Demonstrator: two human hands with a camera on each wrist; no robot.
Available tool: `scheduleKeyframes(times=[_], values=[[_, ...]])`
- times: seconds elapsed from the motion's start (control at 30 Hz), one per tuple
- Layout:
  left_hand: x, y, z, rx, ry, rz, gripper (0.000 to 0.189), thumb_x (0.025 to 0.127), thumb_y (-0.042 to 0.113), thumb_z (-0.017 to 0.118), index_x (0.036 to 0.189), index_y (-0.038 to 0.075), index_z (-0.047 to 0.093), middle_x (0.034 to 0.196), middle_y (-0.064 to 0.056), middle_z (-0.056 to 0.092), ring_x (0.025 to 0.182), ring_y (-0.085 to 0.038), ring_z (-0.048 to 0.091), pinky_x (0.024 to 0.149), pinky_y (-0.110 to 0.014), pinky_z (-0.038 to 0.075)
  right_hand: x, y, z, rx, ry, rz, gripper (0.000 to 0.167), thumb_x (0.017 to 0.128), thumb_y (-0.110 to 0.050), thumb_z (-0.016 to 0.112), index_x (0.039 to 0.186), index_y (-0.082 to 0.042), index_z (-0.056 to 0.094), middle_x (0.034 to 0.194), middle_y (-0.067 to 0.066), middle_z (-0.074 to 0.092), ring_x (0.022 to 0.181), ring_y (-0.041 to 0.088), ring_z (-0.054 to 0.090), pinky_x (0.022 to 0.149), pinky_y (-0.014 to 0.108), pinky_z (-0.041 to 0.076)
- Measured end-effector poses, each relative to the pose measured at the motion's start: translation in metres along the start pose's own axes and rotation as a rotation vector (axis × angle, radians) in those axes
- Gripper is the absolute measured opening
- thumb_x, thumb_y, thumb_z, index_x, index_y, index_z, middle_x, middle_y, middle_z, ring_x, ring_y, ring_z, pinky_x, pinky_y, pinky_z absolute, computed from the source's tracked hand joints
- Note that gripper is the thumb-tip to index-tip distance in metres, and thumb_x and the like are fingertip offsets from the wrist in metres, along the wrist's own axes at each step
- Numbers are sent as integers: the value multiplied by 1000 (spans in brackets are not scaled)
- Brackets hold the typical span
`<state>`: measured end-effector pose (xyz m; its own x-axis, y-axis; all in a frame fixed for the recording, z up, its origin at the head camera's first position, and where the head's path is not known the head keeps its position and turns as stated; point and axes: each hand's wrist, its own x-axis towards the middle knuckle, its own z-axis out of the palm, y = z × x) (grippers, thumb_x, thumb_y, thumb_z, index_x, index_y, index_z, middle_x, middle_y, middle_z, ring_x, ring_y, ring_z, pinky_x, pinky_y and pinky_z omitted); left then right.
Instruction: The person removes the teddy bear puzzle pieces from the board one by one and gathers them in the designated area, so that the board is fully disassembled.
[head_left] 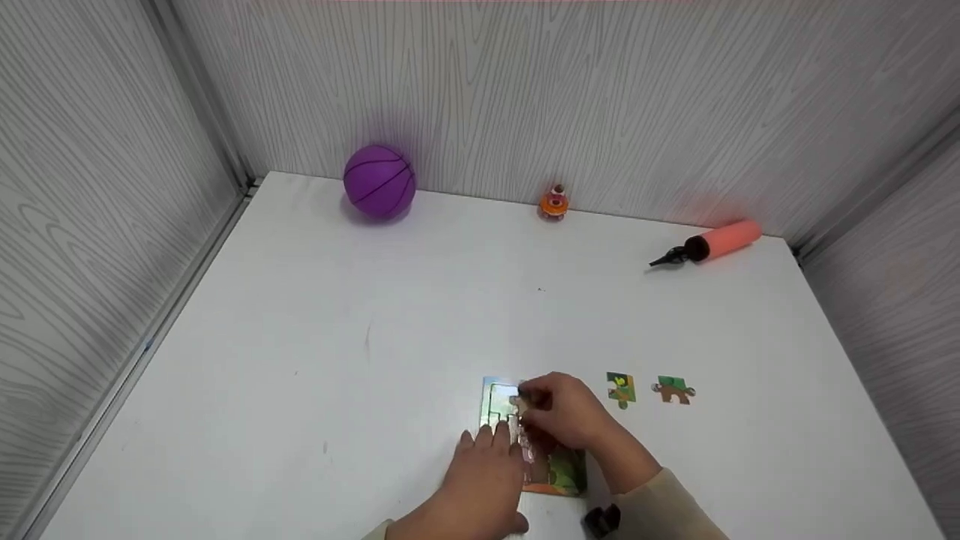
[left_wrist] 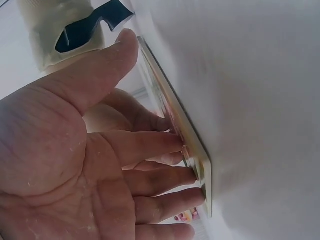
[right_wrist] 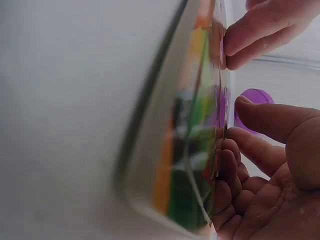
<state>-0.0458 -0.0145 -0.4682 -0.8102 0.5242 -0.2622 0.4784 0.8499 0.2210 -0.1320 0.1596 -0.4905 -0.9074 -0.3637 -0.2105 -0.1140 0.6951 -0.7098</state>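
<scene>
The left hand (head_left: 486, 480), fingers nearly straight, is touching a puzzle tray (head_left: 555, 492) on the white table's (head_left: 262, 337) near side. The tray is holding fitted pieces (head_left: 564, 472), a pale recess (head_left: 504, 392) showing at upper left. The right hand (head_left: 568, 411) is bending its fingers over it; whether they are pinching anything, I cannot tell. Rightward, a yellow-green puzzle piece (head_left: 621, 388) and a brown-green puzzle piece (head_left: 673, 385) are lying loose.
</scene>
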Motion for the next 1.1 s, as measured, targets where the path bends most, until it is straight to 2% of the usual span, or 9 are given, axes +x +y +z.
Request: scheduleKeyframes(times=[0.2,0.37,0.57,0.63,0.77,0.87,1.0,1.1], values=[[1,2,3,51,7,-7,84,75,64,88,140,14,70,150,-25,54,137,-42,52,102,-61,49,1,-2,1,33,-27,4,25,98,-15,77,121,-4,78,103,5,67,87,19,63,77,41,58],[2,3,5,69,9,-26,82,76,65,87,141,19,70,150,-24,53,135,-40,52,99,-58,50,2,-2,2,57,-40,14,25,101,-15,74,123,-4,77,107,7,68,90,19,63,82,44,59],[2,3,4,63,20,-43,82,77,65,87,143,20,68,151,-21,53,135,-38,51,96,-56,50,5,1,-1,154,-74,17,26,105,-11,67,128,-1,74,105,9,67,78,19,67,69,40,61],[3,3,4,57,20,-39,82,77,65,87,143,20,68,151,-21,54,135,-38,52,96,-56,51,5,2,-1,169,-85,3,27,105,-12,67,127,0,74,102,10,68,77,20,67,68,40,60],[2,3,3,74,31,-24,80,78,64,87,140,17,70,148,-22,55,130,-36,53,93,-54,52,4,3,-1,183,-71,-8,27,104,-14,69,126,0,74,108,10,70,87,20,66,76,42,60],[2,4,2,100,31,-21,79,78,65,86,139,17,71,147,-22,55,127,-35,53,90,-52,52,3,2,0,204,-60,-5,23,104,-9,67,123,-1,76,114,10,71,91,20,65,79,41,59],[2,4,2,106,24,-20,79,78,66,85,139,18,71,148,-21,54,128,-34,53,91,-52,52,3,1,3,264,-61,22,22,104,-5,63,122,-1,75,106,10,71,79,20,69,69,39,61],[3,4,3,107,25,-11,80,78,66,85,139,17,70,148,-22,54,129,-35,53,95,-54,52,2,1,5,279,-33,52,24,105,-9,64,125,2,73,99,9,70,71,20,69,62,38,60]])
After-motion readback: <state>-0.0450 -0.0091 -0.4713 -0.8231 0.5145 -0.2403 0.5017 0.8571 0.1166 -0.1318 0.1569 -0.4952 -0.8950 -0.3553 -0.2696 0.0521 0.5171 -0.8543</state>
